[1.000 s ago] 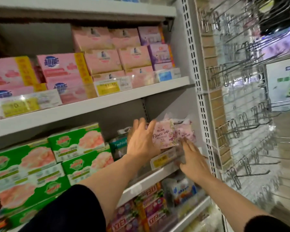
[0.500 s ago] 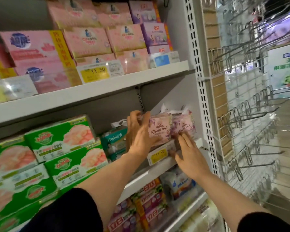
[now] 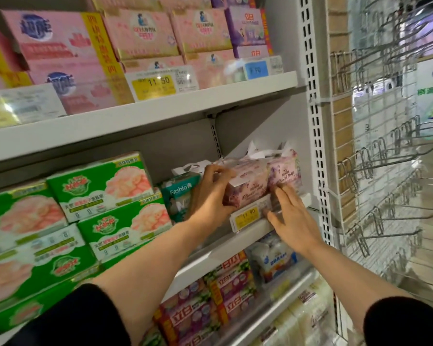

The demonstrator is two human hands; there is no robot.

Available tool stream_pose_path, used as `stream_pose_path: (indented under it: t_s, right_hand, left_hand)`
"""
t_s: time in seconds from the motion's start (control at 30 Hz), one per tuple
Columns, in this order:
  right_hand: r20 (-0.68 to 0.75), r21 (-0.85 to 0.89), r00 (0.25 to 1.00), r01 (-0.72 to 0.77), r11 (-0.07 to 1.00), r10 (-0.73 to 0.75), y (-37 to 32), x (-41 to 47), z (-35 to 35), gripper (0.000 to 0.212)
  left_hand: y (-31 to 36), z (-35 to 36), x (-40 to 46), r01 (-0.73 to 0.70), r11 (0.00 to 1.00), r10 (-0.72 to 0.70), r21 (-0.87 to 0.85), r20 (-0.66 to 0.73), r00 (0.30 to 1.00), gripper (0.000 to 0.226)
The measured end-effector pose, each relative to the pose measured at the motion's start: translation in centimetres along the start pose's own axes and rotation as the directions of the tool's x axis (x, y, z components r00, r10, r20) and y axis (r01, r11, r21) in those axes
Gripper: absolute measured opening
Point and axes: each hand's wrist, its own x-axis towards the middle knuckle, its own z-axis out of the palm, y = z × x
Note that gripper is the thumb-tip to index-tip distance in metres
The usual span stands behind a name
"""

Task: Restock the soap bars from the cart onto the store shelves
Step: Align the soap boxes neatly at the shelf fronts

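Soap bars (image 3: 260,182), two floral-wrapped packs at the right end of the middle shelf (image 3: 304,199), now squared side by side; left hand (image 3: 211,196) curled round the left pack, right hand (image 3: 289,216) flat-fingered under the right one; placement near done.

Your white middle shelf (image 3: 235,242), green soap boxes (image 3: 98,196) stacked at its left, teal Fashio pack (image 3: 179,196) beside them, two pink floral soap bars (image 3: 260,183) side by side at its right end, yellow price tag (image 3: 248,216) on its front edge
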Motion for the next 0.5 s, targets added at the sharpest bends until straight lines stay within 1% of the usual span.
stream_pose_path:
  t_s: [0.03, 0.1, 0.13, 0.17, 0.2, 0.23, 0.3, 0.33, 0.4, 0.5]
  right_hand:
    - [0.005, -0.007, 1.0, 0.0, 1.0, 0.0, 0.0, -0.1, 0.0, 0.066]
    - [0.012, -0.011, 1.0, 0.006, 1.0, -0.006, 0.0, -0.1, -0.1, 0.066]
    - [0.015, -0.015, 1.0, 0.008, 1.0, -0.008, 0.0, -0.1, -0.2, 0.066]
    - [0.019, -0.021, 1.0, 0.008, 1.0, -0.007, 0.1, -0.2, -0.2, 0.066]
    - [0.025, -0.024, 1.0, 0.009, 1.0, -0.009, 0.2, -0.1, -0.1, 0.066]
    - [0.033, -0.027, 0.999, 0.008, 1.0, -0.007, 0.2, -0.2, -0.1, 0.067]
    - [0.055, -0.027, 0.998, 0.004, 1.0, -0.003, 0.1, -0.2, -0.1, 0.068]
    - [0.071, -0.021, 0.997, 0.003, 1.0, -0.001, 0.0, -0.2, -0.1, 0.069]
    - [0.124, 0.001, 0.992, 0.007, 1.0, -0.007, -0.1, -0.4, -0.5, 0.071]
    - [0.205, 0.008, 0.977, 0.054, 0.999, -0.054, -0.2, -2.3, -2.1, 0.071]
  left_hand:
    - [-0.2, 0.0, 0.1, 0.016, 0.998, -0.017, 0.067, 0.023, 1.0, 0.062]
    - [-0.2, -0.6, 0.4, 0.054, 0.994, -0.061, 0.096, 0.068, 0.996, 0.047]
    - [-0.2, -0.8, 0.4, 0.048, 0.994, -0.052, 0.094, 0.046, 0.998, 0.038]
    - [-0.1, -0.8, 0.3, 0.025, 0.993, -0.026, 0.12, 0.009, 1.0, 0.036]
    - [-0.2, -0.6, 0.1, -0.012, 0.983, 0.015, 0.182, -0.015, 1.0, 0.041]
    - [-0.4, -0.3, -0.2, -0.045, 0.966, 0.048, 0.254, -0.004, 0.999, 0.052]
    - [-0.7, 0.2, -0.9, -0.045, 0.935, 0.027, 0.351, 0.058, 0.998, 0.075]
    - [-0.7, 0.3, -0.9, -0.023, 0.928, -0.009, 0.372, 0.084, 0.996, 0.081]
    - [-0.3, 0.4, -1.1, 0.018, 0.915, -0.07, 0.404, 0.114, 0.991, 0.083]
    - [0.7, 0.7, -2.0, 0.008, 0.895, -0.054, 0.446, 0.091, 0.994, 0.078]
